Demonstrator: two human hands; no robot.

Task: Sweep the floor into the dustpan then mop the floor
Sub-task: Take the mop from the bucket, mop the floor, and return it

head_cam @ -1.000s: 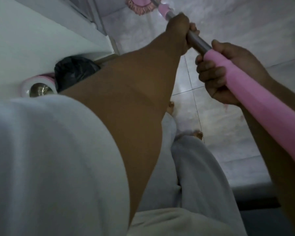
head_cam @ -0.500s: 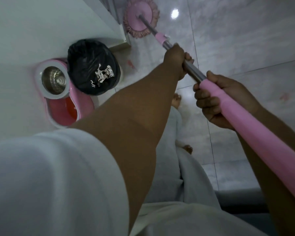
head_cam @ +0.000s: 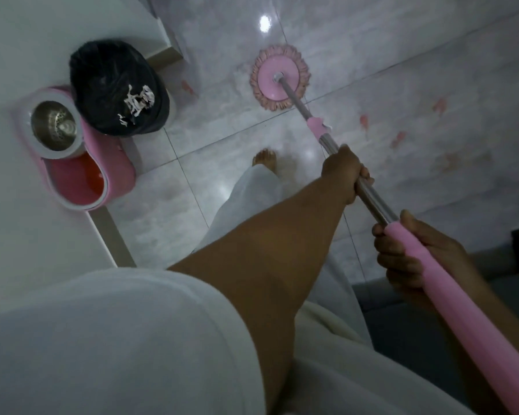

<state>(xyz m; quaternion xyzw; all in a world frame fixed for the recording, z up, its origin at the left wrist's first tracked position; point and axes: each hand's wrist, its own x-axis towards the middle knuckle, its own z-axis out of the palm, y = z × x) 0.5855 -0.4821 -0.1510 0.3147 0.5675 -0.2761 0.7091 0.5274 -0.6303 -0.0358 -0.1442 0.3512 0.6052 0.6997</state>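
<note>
Head view: left hand [head_cam: 342, 175] fingers curled round steel mop pole [head_cam: 372, 202], right hand [head_cam: 414, 253] fingers round pink grip [head_cam: 462, 310]. Pink mop head [head_cam: 279, 77] lay flat on tiled floor [head_cam: 372, 55], swung out from wall corner to open tile right of bin [head_cam: 117, 88]. Mopping under way; reddish smears [head_cam: 399, 139] remained.

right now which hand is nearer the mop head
Left. The left hand grips the metal pole closer to the mop head; the right hand holds the pink grip farther up.

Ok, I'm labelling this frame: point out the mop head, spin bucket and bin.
mop head [head_cam: 267, 82], head view, pink disc.
spin bucket [head_cam: 118, 169], head view, pink outer wall.
bin [head_cam: 102, 80], head view, black liner.
</note>
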